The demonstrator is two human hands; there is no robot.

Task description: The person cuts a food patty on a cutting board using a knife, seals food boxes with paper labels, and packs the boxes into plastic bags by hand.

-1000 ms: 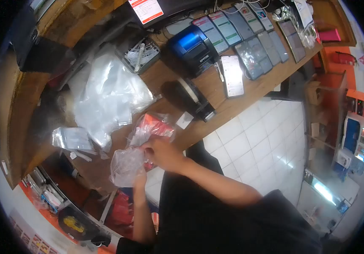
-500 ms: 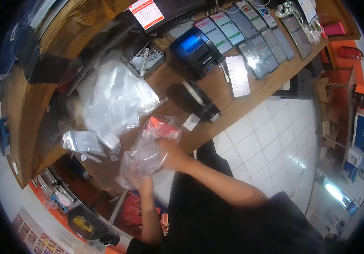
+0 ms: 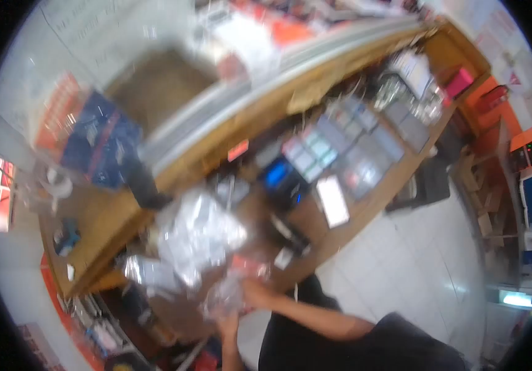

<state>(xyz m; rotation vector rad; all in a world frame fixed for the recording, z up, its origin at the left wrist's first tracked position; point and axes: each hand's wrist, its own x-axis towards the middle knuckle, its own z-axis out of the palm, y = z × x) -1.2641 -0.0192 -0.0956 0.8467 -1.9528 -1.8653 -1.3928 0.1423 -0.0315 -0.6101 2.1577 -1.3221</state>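
A clear plastic bag [image 3: 224,297] is held between my two hands over the front of the wooden counter. Inside its far end shows a red item [image 3: 250,267], too blurred to name exactly. My right hand [image 3: 258,294] is closed on the bag's right side. Lower down, my left hand [image 3: 227,323] grips the near end of the bag, its fingers partly hidden by the plastic. Just beyond lies a pile of clear plastic bags [image 3: 201,238]. A small white card [image 3: 283,258] rests to the right of the red item.
A black tape dispenser [image 3: 291,236] stands on the counter [image 3: 315,247]. Behind it is a black printer [image 3: 283,185] with a blue-lit top. A phone with a bright screen [image 3: 332,201] and several other phones [image 3: 365,164] lie farther right. A person in dark blue [image 3: 102,136] appears beyond the counter.
The camera view has tilted up and blurred, so the counter sits lower and its far side shows. Both hands still hold the bag, with the red item at its far end.
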